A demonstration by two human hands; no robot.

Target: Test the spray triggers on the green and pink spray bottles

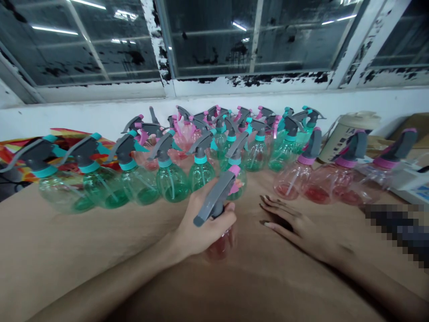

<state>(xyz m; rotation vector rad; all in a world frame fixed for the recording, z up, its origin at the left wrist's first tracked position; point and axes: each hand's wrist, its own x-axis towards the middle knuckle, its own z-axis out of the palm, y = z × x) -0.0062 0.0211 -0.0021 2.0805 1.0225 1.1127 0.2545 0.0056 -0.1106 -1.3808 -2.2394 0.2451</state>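
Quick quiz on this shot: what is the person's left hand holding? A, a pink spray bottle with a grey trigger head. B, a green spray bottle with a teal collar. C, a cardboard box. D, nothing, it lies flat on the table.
A: the left hand is wrapped around the neck of a pink spray bottle with a grey trigger head, while the right hand lies flat on the table.

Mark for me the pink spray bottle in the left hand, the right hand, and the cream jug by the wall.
pink spray bottle (pixel 221 245): head view, on its pink body below the fingers.
right hand (pixel 295 226): head view, on the back of the hand.
cream jug (pixel 342 134): head view, on its side wall.
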